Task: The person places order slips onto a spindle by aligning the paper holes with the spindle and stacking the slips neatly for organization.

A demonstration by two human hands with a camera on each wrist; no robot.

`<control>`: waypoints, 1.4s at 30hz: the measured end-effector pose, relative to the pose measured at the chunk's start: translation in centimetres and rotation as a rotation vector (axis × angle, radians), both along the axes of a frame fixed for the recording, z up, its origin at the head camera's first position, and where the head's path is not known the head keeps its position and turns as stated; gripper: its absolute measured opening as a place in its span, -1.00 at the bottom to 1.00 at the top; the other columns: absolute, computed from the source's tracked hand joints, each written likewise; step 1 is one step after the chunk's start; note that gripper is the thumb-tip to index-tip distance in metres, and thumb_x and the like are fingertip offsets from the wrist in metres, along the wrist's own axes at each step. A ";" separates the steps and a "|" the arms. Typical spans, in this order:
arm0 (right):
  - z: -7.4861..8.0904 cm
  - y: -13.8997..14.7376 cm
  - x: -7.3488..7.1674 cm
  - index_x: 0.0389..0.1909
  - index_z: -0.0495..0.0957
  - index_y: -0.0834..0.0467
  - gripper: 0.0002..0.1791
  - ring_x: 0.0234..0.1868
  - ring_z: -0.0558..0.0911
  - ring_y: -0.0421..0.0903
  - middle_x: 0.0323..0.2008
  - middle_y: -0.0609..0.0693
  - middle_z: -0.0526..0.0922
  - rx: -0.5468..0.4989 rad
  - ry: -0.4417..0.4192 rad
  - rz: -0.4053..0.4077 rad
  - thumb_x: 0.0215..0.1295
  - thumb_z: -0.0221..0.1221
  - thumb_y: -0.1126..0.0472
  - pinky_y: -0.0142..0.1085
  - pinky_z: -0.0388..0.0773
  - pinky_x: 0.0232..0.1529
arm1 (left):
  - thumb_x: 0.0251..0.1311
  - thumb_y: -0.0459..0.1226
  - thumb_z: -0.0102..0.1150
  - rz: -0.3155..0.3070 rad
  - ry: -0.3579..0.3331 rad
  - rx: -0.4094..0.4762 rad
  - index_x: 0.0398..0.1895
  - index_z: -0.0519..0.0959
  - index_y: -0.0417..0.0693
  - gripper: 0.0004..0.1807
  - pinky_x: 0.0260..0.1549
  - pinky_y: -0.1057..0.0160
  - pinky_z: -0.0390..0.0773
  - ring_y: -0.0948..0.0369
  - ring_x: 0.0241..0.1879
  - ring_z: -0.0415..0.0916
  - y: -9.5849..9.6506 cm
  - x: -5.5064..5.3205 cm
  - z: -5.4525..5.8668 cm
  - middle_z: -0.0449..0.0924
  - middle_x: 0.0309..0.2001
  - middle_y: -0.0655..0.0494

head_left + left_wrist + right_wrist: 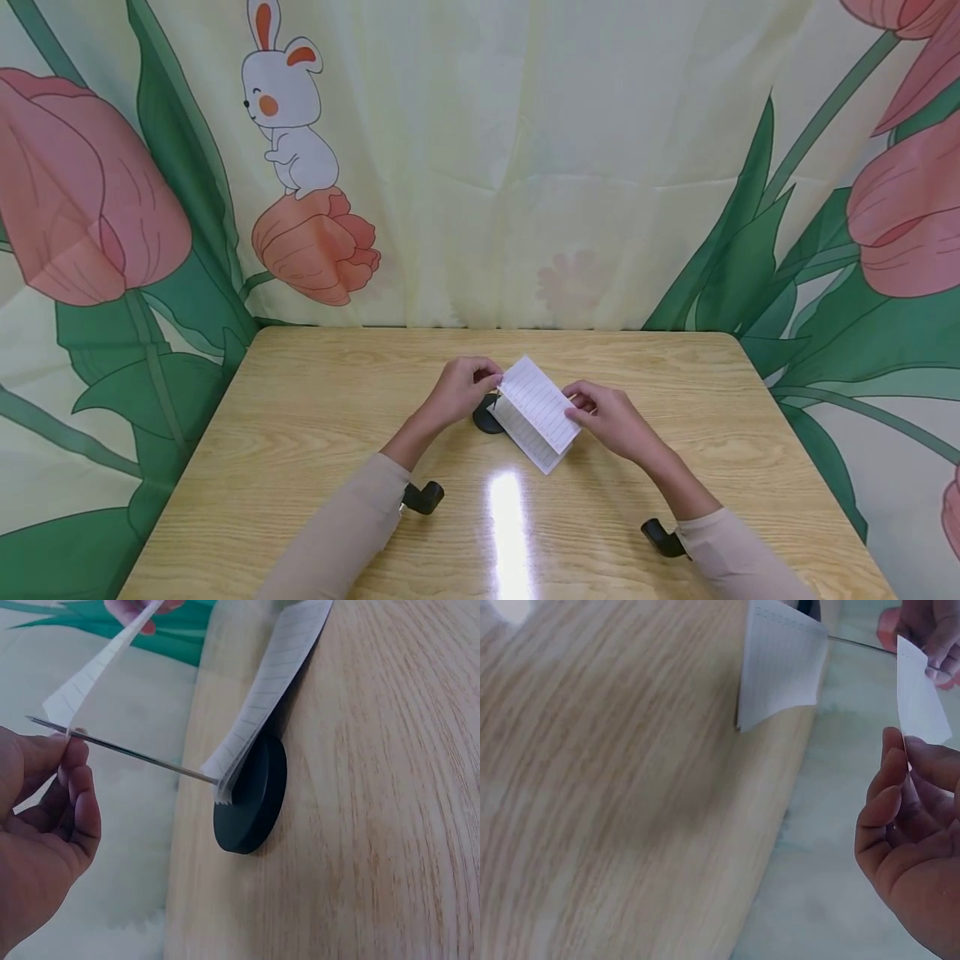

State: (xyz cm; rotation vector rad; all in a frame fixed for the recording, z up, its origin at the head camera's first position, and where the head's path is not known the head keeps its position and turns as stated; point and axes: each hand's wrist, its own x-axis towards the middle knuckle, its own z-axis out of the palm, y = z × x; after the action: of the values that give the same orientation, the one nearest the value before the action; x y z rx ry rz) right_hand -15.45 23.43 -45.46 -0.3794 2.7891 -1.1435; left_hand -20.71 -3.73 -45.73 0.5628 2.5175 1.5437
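Observation:
A bill spike with a round black base (pixel 259 806) stands on the table, its thin metal rod (pixel 142 756) pointing up. Several lined paper slips (pixel 277 667) lie low on the rod, against the base. Higher up, one lined slip (pixel 536 400) is on the rod near its pointed tip, apart from those below. My left hand (pixel 463 390) pinches this upper slip's edge right beside the rod, between thumb and fingers. At the slip's opposite end, my right hand (pixel 922 817) pinches the edge between thumb and forefinger, the other fingers curled below.
The wood-grain table (pixel 315 417) reaches back to a printed curtain (pixel 465 167) with tulips and a rabbit. Black wrist mounts (pixel 423 497) stick out by both sleeves. Light glares on the tabletop in front of the slips.

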 end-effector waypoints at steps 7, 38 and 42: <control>-1.4 -0.2 0.0 -0.01 0.65 0.26 -0.78 -0.23 0.65 -0.13 -0.28 0.00 0.72 0.018 -0.025 -0.006 0.36 0.32 0.33 -0.36 0.59 -0.27 | 0.44 -0.34 0.21 0.024 -0.035 -0.044 -0.26 0.74 -0.10 -0.86 -0.32 0.33 0.52 0.25 -0.30 0.51 0.2 -0.5 -1.4 0.72 -0.28 0.08; -5.7 -1.3 -0.7 -0.12 0.60 0.19 -0.80 -0.36 0.54 -0.19 -0.38 -0.08 0.63 0.139 -0.134 -0.028 0.29 0.38 0.33 -0.39 0.48 -0.36 | 0.37 -0.35 0.29 0.141 -0.117 -0.103 -0.33 0.71 -0.13 -0.90 -0.37 0.35 0.50 0.27 -0.39 0.48 0.6 -0.3 -6.3 0.62 -0.41 0.11; -5.9 -1.3 -0.9 -0.14 0.58 0.19 -0.79 -0.38 0.54 -0.18 -0.40 -0.06 0.61 0.142 -0.133 -0.031 0.28 0.39 0.33 -0.39 0.48 -0.36 | 0.35 -0.36 0.31 0.153 -0.118 -0.106 -0.34 0.71 -0.14 -0.92 -0.36 0.34 0.51 0.27 -0.38 0.50 0.7 -0.3 -6.4 0.63 -0.41 0.10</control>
State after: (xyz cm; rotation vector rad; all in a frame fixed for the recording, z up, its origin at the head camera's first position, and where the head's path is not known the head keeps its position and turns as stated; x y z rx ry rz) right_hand -16.36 22.13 -51.39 -0.2390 2.7470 -0.9321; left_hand -21.04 -3.02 -52.11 0.2627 2.5845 1.4329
